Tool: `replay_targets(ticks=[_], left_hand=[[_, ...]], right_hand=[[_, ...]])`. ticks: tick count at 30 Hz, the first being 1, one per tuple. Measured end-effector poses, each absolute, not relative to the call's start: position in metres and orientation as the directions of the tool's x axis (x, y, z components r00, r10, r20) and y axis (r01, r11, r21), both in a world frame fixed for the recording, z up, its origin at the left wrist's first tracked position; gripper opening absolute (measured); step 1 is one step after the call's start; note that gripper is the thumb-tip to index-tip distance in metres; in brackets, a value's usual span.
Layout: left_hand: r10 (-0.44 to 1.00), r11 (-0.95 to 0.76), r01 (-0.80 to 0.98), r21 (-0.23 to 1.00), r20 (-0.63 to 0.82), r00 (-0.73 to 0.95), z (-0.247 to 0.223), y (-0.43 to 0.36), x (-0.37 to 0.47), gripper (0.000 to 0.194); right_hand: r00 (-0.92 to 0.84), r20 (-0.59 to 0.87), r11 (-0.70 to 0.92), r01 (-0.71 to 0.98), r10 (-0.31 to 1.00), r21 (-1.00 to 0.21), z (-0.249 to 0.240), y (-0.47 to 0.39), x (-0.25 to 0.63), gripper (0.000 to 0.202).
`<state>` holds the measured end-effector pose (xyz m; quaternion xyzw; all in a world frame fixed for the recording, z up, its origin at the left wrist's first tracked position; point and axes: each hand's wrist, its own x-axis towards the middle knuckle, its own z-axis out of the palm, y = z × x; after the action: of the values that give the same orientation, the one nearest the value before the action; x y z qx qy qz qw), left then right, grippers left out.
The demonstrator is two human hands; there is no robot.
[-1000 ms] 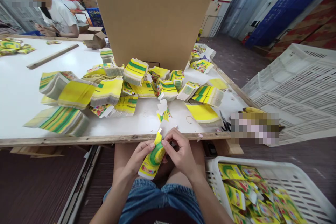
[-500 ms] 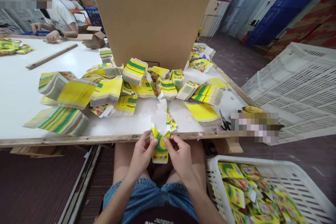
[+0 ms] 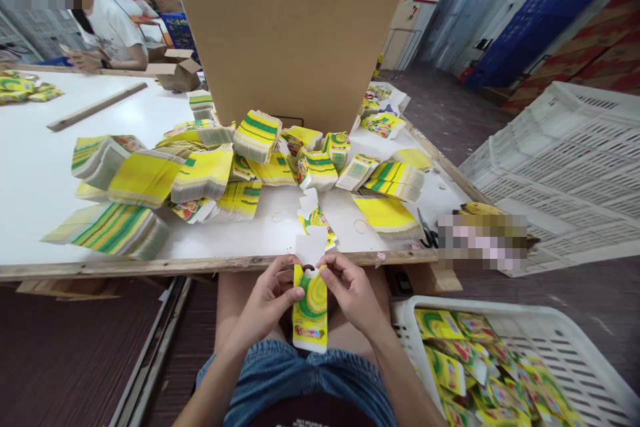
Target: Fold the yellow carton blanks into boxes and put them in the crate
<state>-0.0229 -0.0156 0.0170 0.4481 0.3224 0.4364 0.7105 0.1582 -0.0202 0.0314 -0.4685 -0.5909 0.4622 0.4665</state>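
A small yellow-and-green printed carton point(image 3: 311, 307) is held upright over my lap, its white top flap point(image 3: 310, 247) standing up at the table's edge. My left hand point(image 3: 273, 297) grips the carton's left side, thumb on the front face. At the upper right corner my right hand point(image 3: 350, 287) pinches the edge beside the opening. Just beyond, on the table, lies another printed carton point(image 3: 317, 219) with its white flap raised. Stacks of flat cartons point(image 3: 203, 173) lie in a loose row across the table.
A tall cardboard box point(image 3: 295, 33) stands behind the stacks. Scissors point(image 3: 427, 230) and bananas point(image 3: 477, 209) are at the table's right edge. On my right sits a white basket point(image 3: 550, 310) of folded cartons, with white crates point(image 3: 565, 167) beyond. A person point(image 3: 113, 30) works at far left.
The carton has come down closer to me and now shows its full front face with its flap upright. My right hand has shifted up to its top corner.
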Motion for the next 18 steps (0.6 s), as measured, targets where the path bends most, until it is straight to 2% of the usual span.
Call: replay_targets(ticks=[2, 4, 6, 7, 9, 11, 13, 15, 18], left_hand=[[0.908, 0.224, -0.349, 0.910, -0.065, 0.414, 0.016, -0.017, -0.021, 0.035], [0.910, 0.233, -0.358, 0.904, -0.073, 0.408, 0.016, -0.018, -0.021, 0.048], [0.910, 0.247, -0.350, 0.904, -0.092, 0.405, 0.017, -0.018, -0.021, 0.065], [0.907, 0.253, -0.340, 0.906, -0.099, 0.410, 0.017, -0.018, -0.022, 0.067], [0.903, 0.251, -0.313, 0.916, -0.105, 0.416, 0.016, -0.017, -0.022, 0.057], [0.918, 0.225, -0.290, 0.930, -0.102, 0.384, 0.015, -0.015, -0.022, 0.043], [0.942, 0.193, -0.274, 0.942, -0.100, 0.319, 0.014, -0.015, -0.020, 0.038], [0.957, 0.176, -0.261, 0.949, -0.103, 0.270, 0.013, -0.015, -0.017, 0.038], [0.952, 0.175, -0.232, 0.957, -0.105, 0.286, 0.013, -0.017, -0.014, 0.040]], right_hand=[[-0.136, 0.139, 0.165, 0.201, 0.981, -0.966, 0.033, -0.019, 0.160, 0.020], [-0.104, 0.175, 0.195, 0.235, 0.979, -0.952, 0.031, -0.019, 0.158, 0.021], [-0.024, 0.197, 0.198, 0.197, 0.980, -0.960, 0.027, -0.019, 0.155, 0.012], [0.013, 0.195, 0.191, 0.167, 0.981, -0.967, 0.026, -0.019, 0.154, 0.016], [0.027, 0.205, 0.199, 0.146, 0.978, -0.969, 0.025, -0.019, 0.154, 0.024], [-0.029, 0.260, 0.260, 0.206, 0.965, -0.943, 0.027, -0.018, 0.157, 0.020], [-0.078, 0.296, 0.306, 0.277, 0.952, -0.911, 0.030, -0.017, 0.161, 0.028], [-0.095, 0.211, 0.231, 0.327, 0.973, -0.916, 0.032, -0.017, 0.164, 0.027], [-0.113, 0.013, 0.052, 0.351, 0.994, -0.935, 0.029, -0.018, 0.161, 0.035]])
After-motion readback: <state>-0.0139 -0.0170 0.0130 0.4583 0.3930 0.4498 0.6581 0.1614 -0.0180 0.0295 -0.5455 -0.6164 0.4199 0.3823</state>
